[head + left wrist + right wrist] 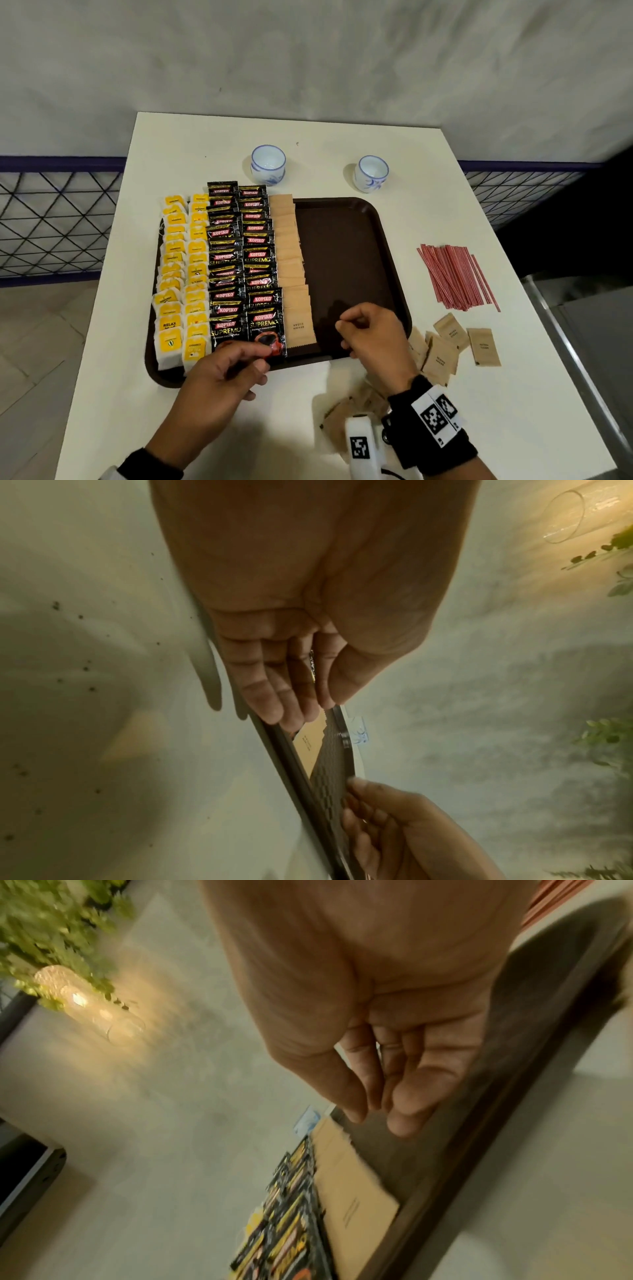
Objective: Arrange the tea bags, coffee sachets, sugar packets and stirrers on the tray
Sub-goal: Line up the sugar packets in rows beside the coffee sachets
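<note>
Currently the brown tray on the white table carries tea bags far left, then coffee sachets, then one column of sugar packets. Loose sugar packets and red stirrers lie on the table right of it. Left hand rests on the nearest sachet, fingers relaxed. Right hand hovers over the tray's near edge, loosely curled, holding nothing.

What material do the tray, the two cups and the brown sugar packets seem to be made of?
The tray: probably moulded plastic, dark brown, matt, with a fine textured floor and rounded rim. The two cups: likely glazed ceramic, glossy white with blue painted marks. The sugar packets: apparently unbleached kraft paper, dull tan, with a serrated edge and small dark print.
</note>
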`<state>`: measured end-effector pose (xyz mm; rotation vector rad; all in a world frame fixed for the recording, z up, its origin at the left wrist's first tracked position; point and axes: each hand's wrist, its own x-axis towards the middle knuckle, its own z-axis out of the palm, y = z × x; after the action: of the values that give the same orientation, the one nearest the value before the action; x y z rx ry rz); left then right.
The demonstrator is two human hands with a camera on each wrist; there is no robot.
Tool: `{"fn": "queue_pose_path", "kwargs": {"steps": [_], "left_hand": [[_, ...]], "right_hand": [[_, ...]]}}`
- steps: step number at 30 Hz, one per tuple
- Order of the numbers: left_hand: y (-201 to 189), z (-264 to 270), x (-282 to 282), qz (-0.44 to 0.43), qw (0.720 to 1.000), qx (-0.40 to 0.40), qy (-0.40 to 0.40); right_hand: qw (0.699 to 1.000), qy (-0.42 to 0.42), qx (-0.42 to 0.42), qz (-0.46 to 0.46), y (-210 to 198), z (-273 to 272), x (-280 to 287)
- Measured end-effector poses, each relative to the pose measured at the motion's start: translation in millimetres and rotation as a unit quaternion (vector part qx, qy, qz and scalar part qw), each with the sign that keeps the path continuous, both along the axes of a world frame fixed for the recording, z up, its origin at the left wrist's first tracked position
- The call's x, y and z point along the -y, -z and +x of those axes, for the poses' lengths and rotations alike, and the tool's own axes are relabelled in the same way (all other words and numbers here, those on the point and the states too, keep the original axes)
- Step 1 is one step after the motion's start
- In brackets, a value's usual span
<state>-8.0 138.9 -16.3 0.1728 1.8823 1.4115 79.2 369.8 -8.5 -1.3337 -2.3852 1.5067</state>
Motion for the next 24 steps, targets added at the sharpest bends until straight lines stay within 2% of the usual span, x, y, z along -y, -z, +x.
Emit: {"fn": "queue_pose_path", "kwargs": {"steps": [5, 9, 12, 15, 19, 24], "left_hand": [[-1, 18, -8, -0.025, 0.995, -0.028, 0.094], [-4, 41, -25, -0.068, 0.977, -0.095, 0.178], [-7, 60, -43, -0.112, 0.95, -0.156, 0.247], [-7, 76, -58, -0.147, 0.917, -0.202, 0.31], [-6, 91, -70, -0.163, 0.903, -0.221, 0.33], [2, 102, -72, -0.177, 0.892, -0.239, 0.341]], "right_hand": [[0.996, 0.037, 0.019, 0.08, -7, 72, -50], [0.992, 0.008, 0.067, 0.105, -8, 115, -76], [0.983, -0.04, 0.078, 0.159, -5, 132, -81], [0.976, -0.018, 0.083, 0.203, -11, 141, -97], [0.972, 0.046, 0.166, 0.16, -13, 144, -127], [0.967, -0.014, 0.226, 0.115, 2, 135, -138]]}}
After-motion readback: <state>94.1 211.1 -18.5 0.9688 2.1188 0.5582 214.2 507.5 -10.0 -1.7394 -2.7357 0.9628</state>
